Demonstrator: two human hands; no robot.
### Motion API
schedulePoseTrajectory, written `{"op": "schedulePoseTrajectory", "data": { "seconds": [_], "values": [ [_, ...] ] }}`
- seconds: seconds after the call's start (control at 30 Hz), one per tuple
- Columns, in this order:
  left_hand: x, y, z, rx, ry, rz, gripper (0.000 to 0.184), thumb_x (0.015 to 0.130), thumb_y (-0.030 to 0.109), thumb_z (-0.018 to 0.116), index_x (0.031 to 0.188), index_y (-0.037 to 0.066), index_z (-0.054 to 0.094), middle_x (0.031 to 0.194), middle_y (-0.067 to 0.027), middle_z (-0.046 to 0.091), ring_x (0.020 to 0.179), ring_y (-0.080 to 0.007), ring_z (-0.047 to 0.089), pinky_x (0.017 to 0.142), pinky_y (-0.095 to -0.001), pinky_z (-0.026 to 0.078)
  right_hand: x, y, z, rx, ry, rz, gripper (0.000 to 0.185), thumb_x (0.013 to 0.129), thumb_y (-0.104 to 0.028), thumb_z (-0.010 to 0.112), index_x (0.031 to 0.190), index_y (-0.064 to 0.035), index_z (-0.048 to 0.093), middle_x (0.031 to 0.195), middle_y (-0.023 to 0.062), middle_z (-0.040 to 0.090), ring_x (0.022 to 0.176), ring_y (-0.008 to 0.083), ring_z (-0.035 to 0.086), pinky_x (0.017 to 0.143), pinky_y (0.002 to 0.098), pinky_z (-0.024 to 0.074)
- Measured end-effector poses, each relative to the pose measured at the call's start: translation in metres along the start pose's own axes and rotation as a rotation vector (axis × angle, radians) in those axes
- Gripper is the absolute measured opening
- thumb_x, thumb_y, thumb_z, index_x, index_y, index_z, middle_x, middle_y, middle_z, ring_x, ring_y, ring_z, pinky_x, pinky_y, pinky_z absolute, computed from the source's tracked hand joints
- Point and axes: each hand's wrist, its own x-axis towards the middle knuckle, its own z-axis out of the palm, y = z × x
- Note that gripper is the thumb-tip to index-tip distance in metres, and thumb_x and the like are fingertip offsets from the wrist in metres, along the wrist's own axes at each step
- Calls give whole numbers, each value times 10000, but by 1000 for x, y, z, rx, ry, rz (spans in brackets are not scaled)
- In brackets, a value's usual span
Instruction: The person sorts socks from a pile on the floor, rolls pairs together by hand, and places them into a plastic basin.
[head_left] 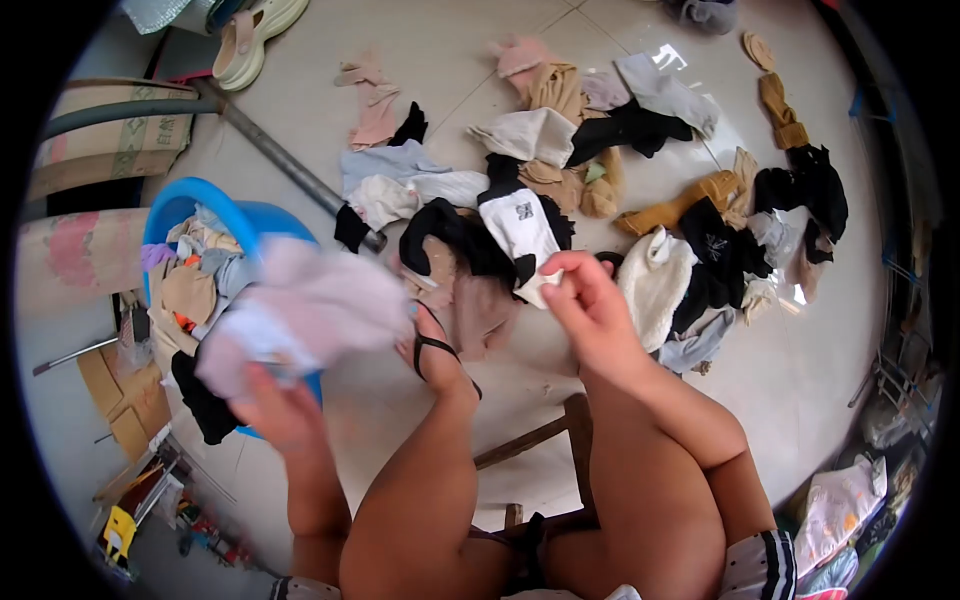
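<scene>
Ahead of you, a loose spread of socks and garments [440, 235] lies across the floor [800, 390], from the middle to the far right; the blue bucket [285, 222], with mixed cloth inside, stands at the left; the pale pink cloth [315, 315] is up at the left, blurred and covering part of the bucket from your view, so you cannot tell whether it touches the rim. The step in hand looks like the handling of this one piece; your next move seems to call for a secure grip and control of its loose folds. Your left hand [280, 410] is raised at the near left, fingers clamped on the cloth's near edge; your right hand [600, 305] is held out bent-wristed, thumb and forefinger together in front of the white sock [518, 225]; whether they pinch its black-and-white toe, you cannot tell.
</scene>
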Motion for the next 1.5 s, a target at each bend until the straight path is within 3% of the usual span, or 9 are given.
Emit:
{"op": "schedulePoseTrajectory", "data": {
  "seconds": [0.13, 0.43, 0.53, 0.63, 0.97, 1.13, 1.27, 1.37, 1.5],
  "values": [
    [64, 40, -37, 848, 518, 499, 309, 835, 91, 564, 1080, -84, 491, 1159, -164, 490, 1028, -206, 497, 893, -303, 384, -8, 40, -35, 182, 262, 102, 170, 852, -53, 493, 1022, -58, 488, 663, -59, 385, 642, 24, 373, 596, 167, 323],
    [-20, -25, -52, 1157, -537, 644, 340, 697, -5, 612, 1022, -8, 511, 987, -149, 547, 954, -293, 506, 847, -377, 390, -43, 87, -81, -879, 393, -39, 427, 743, -49, 562, 1152, -36, 442, 1140, 160, 445, 1069, 287, 418, 896, 347, 339],
    [-87, -40, -35, 718, -894, -252, 152, 739, 4, 560, 889, 1, 534, 798, -124, 560, 773, -239, 546, 712, -337, 429, -39, 86, -82, -1282, 467, -55, 704, 611, -118, 681, 1247, -102, 382, 1289, 209, 337, 1153, 382, 335, 960, 446, 258],
    [-112, -68, 4, 558, -877, -611, 149, 739, 6, 560, 886, 2, 536, 801, -120, 558, 766, -233, 542, 705, -332, 428, -34, 103, -95, -1271, 477, -38, 721, 584, -94, 676, 1247, -122, 392, 1256, 212, 349, 1100, 407, 364, 918, 444, 336],
    [-121, -138, 77, 582, -719, -751, 138, 740, 14, 557, 876, 6, 541, 810, -108, 551, 744, -212, 532, 681, -317, 425, -22, 24, -171, -278, 865, -147, 364, 810, -93, 532, 1158, -6, 474, 993, 81, 566, 872, 112, 539, 780, 229, 436],
    [-122, -143, 87, 608, -709, -784, 132, 740, 18, 556, 872, 8, 544, 815, -102, 548, 733, -201, 527, 670, -309, 424, -27, 35, -195, -520, 777, -100, 538, 832, -166, 548, 1301, -45, 315, 1312, 131, 352, 1138, 254, 402, 899, 332, 373],
    [-127, -141, 88, 626, -712, -818, 128, 740, 21, 555, 868, 10, 546, 819, -97, 545, 724, -193, 523, 660, -303, 422, -109, 75, -162, -713, 641, 41, 402, 769, -70, 576, 1153, -25, 466, 1086, 132, 545, 962, 229, 532, 834, 304, 414],
    [-127, -129, 77, 647, -717, -860, 125, 741, 23, 554, 865, 11, 548, 822, -93, 543, 717, -187, 520, 653, -298, 421, -179, 115, -114, -519, 431, 442, 480, 722, -74, 617, 1170, -60, 443, 1069, 144, 510, 917, 283, 518, 811, 330, 427],
    [-126, -99, 51, 684, -721, -930, 121, 741, 26, 553, 861, 12, 550, 825, -88, 540, 708, -178, 516, 644, -292, 420, -188, 165, -86, -657, 516, 326, 559, 697, -89, 650, 1200, -101, 407, 1220, 183, 374, 1094, 345, 426, 886, 371, 392]
  ]
}}
